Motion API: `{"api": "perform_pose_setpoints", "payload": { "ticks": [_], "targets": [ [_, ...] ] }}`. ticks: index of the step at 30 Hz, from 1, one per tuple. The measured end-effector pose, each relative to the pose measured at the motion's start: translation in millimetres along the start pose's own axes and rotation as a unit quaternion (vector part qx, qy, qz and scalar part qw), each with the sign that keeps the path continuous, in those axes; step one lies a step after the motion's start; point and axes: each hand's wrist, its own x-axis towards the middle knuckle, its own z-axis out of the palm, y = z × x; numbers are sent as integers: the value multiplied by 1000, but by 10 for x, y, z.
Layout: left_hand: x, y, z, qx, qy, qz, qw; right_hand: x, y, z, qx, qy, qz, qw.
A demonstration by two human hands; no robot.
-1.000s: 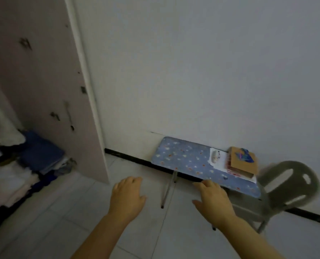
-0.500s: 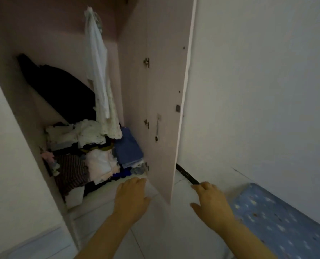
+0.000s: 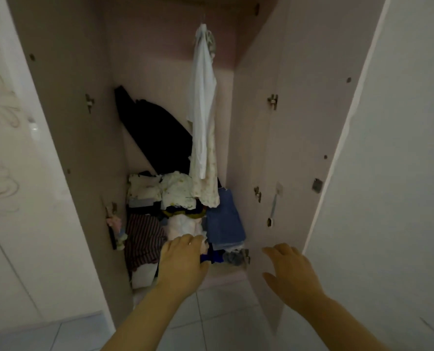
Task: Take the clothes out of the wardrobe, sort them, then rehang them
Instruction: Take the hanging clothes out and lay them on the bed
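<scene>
Left fingers [image 3: 196, 241]: stretched forward and close together, tips bent slightly down onto the front of the clothes pile; no grip on any cloth is visible.
Left hand [image 3: 183, 264]: back of the hand up, reaching into the lower wardrobe, over the edge of the white bundle [image 3: 183, 225].
Right fingers [image 3: 279, 249]: loosely spread, slightly bent, holding nothing.
Right hand [image 3: 293, 272]: in the air, in front of the inner face of the right door [image 3: 299, 148]; contact with it cannot be told.
Clothes pile [image 3: 175, 193]: heaped on the wardrobe floor; striped garment [image 3: 142, 239] at the left, folded blue stack [image 3: 223, 219] at the right, pale printed pieces on top.
Hanging white garment [image 3: 202, 97]: hangs from above, its lower end reaching the top of the pile.
Black garment [image 3: 155, 133]: slumped against the back wall, behind the pile.
Wardrobe [image 3: 66, 97]: both doors open.
Floor [image 3: 223, 312]: pale tiles.
</scene>
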Motion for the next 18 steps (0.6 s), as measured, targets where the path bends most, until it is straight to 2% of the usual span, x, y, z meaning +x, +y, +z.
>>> {"api": "perform_pose_setpoints", "payload": {
  "ticks": [5, 8, 11, 18],
  "targets": [
    [704, -435, 317, 8, -19, -31, 999, 978, -44, 37, -1, 7, -25, 1000],
    [1189, -708, 426, 13, 0, -51, 999, 1641, -94, 13, -22, 13, -37, 999],
    [1685, -920, 376, -30, -32, -70, 997, 2299, -167, -22, -25, 29, -47, 998],
    [2795, -1455, 545, -6, -10, -94, 995, 3614, -338, -126, -10, 53, -115, 992]
  ]
}}
